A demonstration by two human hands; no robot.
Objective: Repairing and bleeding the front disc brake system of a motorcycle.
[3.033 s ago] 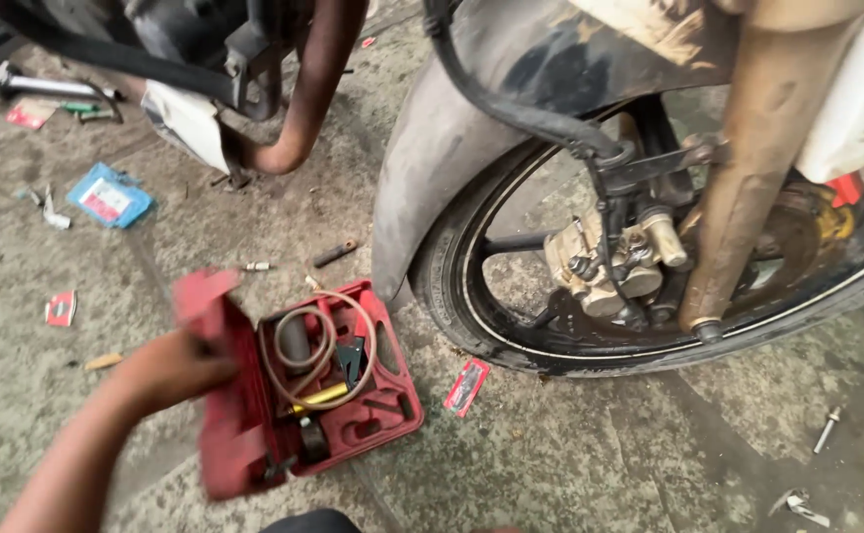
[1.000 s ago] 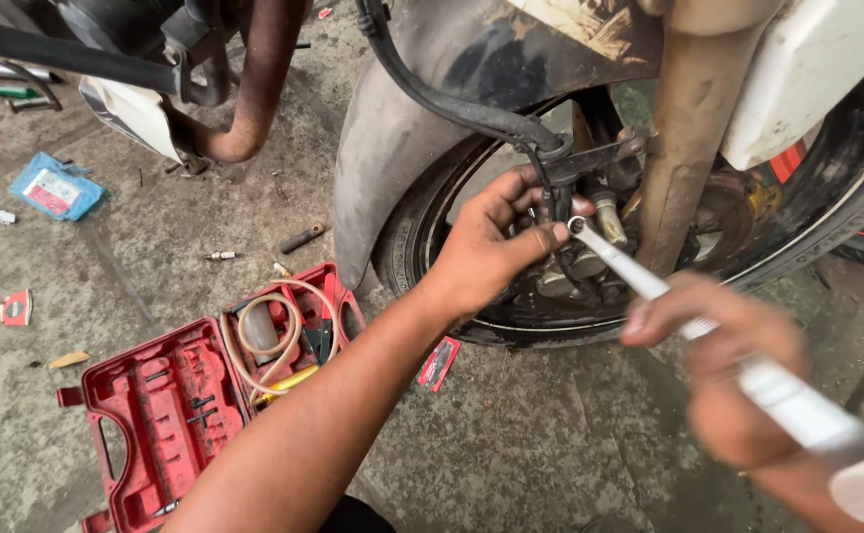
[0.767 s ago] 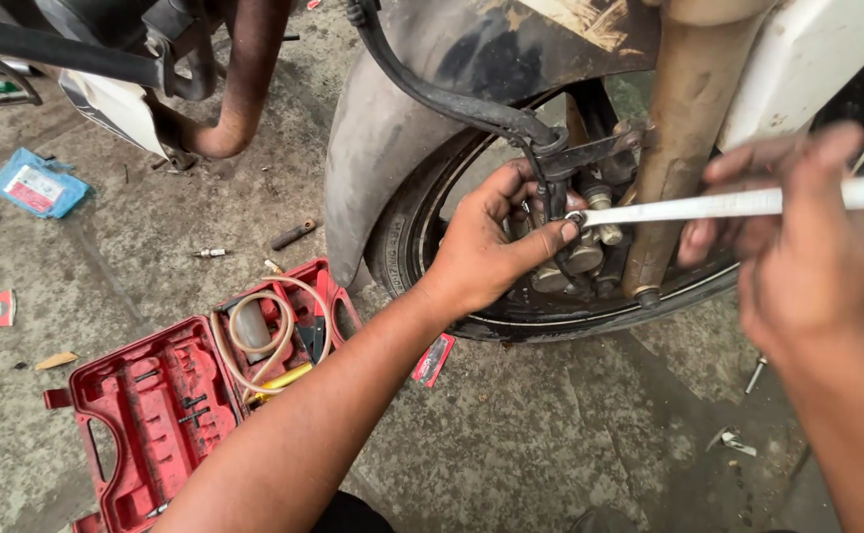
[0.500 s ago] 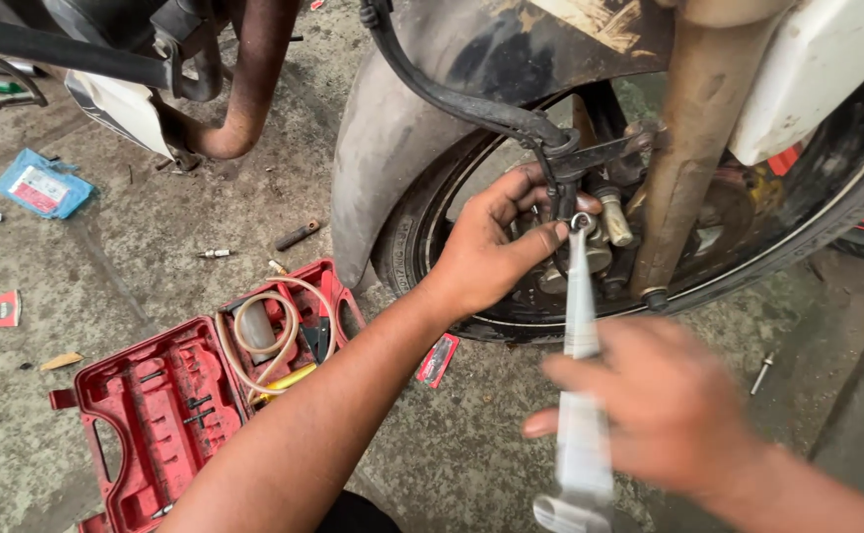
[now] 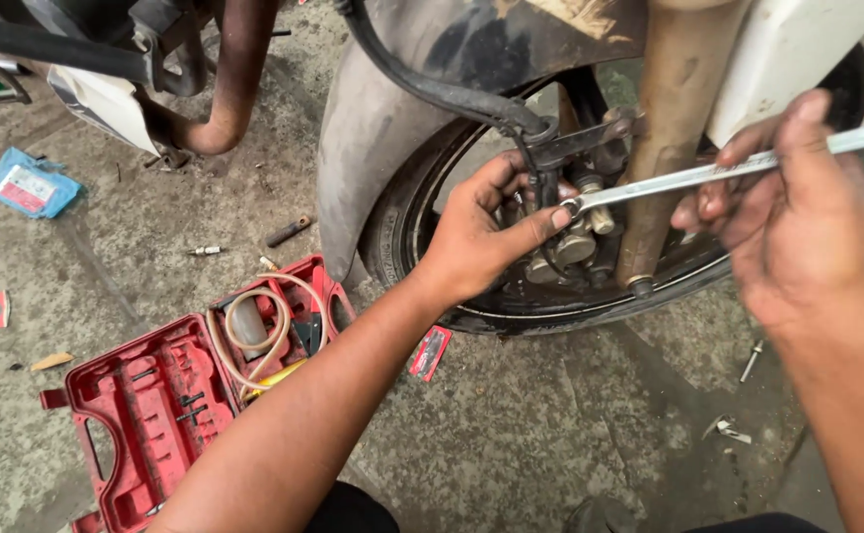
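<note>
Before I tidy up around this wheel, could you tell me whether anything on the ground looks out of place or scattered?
Yes: small hardware lies loose on the concrete, a bolt right of the wheel and another bolt left of it. A blue packet and a red packet are dropped about too, while the red tool case lies wide open.

An open red plastic tool case (image 5: pixel 146 415) is laid on the concrete floor (image 5: pixel 550 434), with coiled tubing (image 5: pixel 254 331) kept inside it. A blue packet (image 5: pixel 27 186) is seen far left of the case, and a rusty exhaust pipe (image 5: pixel 229 89) above it.
</note>
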